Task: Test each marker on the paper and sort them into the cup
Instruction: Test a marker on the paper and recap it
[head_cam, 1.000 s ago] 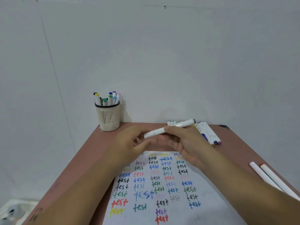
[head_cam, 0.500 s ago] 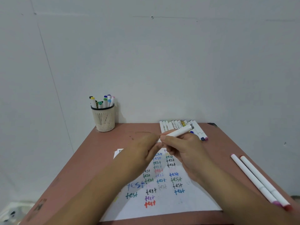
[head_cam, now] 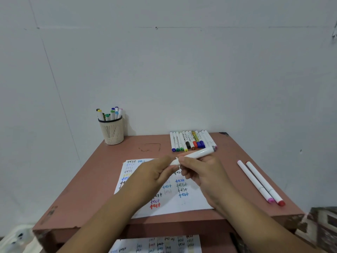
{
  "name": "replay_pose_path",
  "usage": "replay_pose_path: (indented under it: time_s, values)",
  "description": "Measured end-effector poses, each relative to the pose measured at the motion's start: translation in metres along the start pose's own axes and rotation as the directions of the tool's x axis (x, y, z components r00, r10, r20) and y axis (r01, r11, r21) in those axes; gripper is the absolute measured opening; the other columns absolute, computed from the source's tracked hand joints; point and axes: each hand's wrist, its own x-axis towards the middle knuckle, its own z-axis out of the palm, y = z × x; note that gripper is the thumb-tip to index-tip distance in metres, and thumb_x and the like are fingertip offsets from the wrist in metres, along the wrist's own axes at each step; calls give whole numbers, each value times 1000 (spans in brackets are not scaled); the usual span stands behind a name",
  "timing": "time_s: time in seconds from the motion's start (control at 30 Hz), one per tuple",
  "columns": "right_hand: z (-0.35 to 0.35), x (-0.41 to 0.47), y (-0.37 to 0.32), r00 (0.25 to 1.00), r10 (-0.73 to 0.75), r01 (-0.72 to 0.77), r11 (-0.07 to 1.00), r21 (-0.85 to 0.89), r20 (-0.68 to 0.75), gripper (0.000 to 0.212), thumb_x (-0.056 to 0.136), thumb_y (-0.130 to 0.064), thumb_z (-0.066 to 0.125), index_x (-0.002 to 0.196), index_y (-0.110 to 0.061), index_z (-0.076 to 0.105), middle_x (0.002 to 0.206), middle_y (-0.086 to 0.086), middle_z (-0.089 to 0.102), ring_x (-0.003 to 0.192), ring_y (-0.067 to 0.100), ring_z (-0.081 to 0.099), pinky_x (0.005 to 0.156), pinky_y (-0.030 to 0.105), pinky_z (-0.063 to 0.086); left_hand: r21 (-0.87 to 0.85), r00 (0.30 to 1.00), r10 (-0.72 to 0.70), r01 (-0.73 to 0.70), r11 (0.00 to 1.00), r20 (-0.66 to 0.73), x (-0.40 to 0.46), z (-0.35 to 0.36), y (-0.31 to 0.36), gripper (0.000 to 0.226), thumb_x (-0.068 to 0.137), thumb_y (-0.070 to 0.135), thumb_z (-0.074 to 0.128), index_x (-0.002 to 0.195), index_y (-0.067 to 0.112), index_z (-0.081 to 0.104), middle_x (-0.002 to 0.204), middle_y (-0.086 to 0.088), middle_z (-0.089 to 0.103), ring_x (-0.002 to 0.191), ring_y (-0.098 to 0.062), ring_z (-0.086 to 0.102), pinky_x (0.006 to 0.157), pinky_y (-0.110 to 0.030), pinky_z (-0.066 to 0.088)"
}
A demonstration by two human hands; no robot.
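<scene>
both hands meet at the centre of the frame, above the paper (head_cam: pixel 191 203). the right hand (head_cam: pixel 204 176) grips the barrel of a white marker (head_cam: pixel 197 154), thumb and fingers curled round it, so the marker slants from the middle of the frame up to the right, its grey end pointing at the row of markers (head_cam: pixel 191 141) behind it. the left hand (head_cam: pixel 155 175) pinches the marker's lower left end with fingers curled over it; whether the cap is on or off there is hidden by the fingers. the two hands touch at that end.

the paper lies flat on the reddish-brown worktop (head_cam: pixel 102 179), below the hands, covered with the word "test" in many colours; much of it is hidden by the forearms. the cup (head_cam: pixel 112 132), a cream mesh one with a dark rim, stands at the upper left corner of the worktop, well apart from the hands, with several markers upright in it, coloured caps up. the row of markers lies side by side at the far edge, just above the held marker. two white markers (head_cam: pixel 260 183), one pink-tipped and one red-tipped, lie together at the right of the frame. another written sheet (head_cam: pixel 164 245) shows at the bottom edge, under the worktop.
</scene>
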Motion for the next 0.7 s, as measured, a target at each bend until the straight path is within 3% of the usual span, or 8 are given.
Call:
replay_pose_path:
  time_s: [0.13, 0.23, 0.3, 0.37, 0.43, 0.5, 0.6, 0.7]
  values:
    - [-2, -6, 1, 999, -31, 31, 999, -45, -9, 9, 95, -8, 71, 90, -3, 77, 73, 9, 67, 70, 19, 61, 64, 27, 52, -84, 1000, -15, 16, 996, 9, -5, 1, 2, 49, 91, 75, 34, 115, 41, 59, 84, 13, 63, 81, -8, 60, 68, -23, 47]
    - [-6, -6, 4, 991, -18, 14, 999, -32, -130, 13, 100, -15, 66, 95, -5, 71, 73, 8, 67, 68, 17, 60, 64, 29, 51, -90, 996, -84, 87, 992, 38, -11, 2, 7, 45, 91, 73, 32, 124, 50, 51, 90, 12, 62, 84, -3, 58, 70, -21, 45]
    - [-14, -4, 5, 977, 43, -35, 999, 40, -209, 16, 104, -18, 60, 96, -5, 66, 78, 14, 72, 67, 19, 61, 64, 32, 52, -136, 988, -154, 156, 978, 25, -17, 6, 8, 33, 99, 60, 34, 124, 45, 49, 99, 12, 61, 89, -1, 56, 77, -24, 45]
    - [-22, -4, 8, 972, 86, -71, 995, 73, -217, 17, 106, -18, 58, 100, -2, 64, 89, 20, 77, 68, 21, 68, 66, 32, 58, -159, 981, -193, 192, 969, 4, -22, 13, 7, 19, 105, 37, 40, 123, 37, 49, 95, 14, 56, 85, -1, 55, 73, -21, 43]
    - [-28, -8, 16, 981, 85, -89, 996, -18, -176, 17, 100, -13, 68, 106, 2, 65, 94, 20, 78, 75, 21, 75, 72, 31, 62, -80, 977, -213, 211, 974, -21, -25, 20, 4, 25, 105, 23, 45, 128, 31, 48, 92, 15, 53, 86, 1, 52, 72, -15, 38]
    - [-32, -13, 25, 988, 44, -72, 979, -191, -148, 30, 86, -7, 83, 109, -2, 64, 95, 13, 80, 83, 23, 78, 79, 36, 64, -38, 970, -243, 242, 970, -29, -26, 24, 3, 31, 102, 20, 52, 132, 27, 48, 99, 12, 57, 89, -2, 52, 74, -16, 36]
    - [-33, -18, 30, 995, 26, -50, 965, -259, -96, 28, 80, 1, 85, 97, -8, 65, 84, 11, 77, 81, 31, 76, 78, 45, 63, -41, 960, -278, 277, 960, -41, -28, 28, 1, 25, 99, 21, 60, 122, 25, 52, 107, 8, 61, 91, -8, 52, 70, -13, 36]
    - [-32, -20, 30, 999, 28, -37, 957, -287, -37, 18, 82, 1, 84, 77, -12, 73, 77, 20, 73, 69, 31, 70, 66, 40, 61, -2, 962, -270, 270, 963, -23, -28, 29, 1, 21, 95, 22, 65, 112, 25, 54, 103, 8, 63, 88, -10, 53, 66, -15, 35]
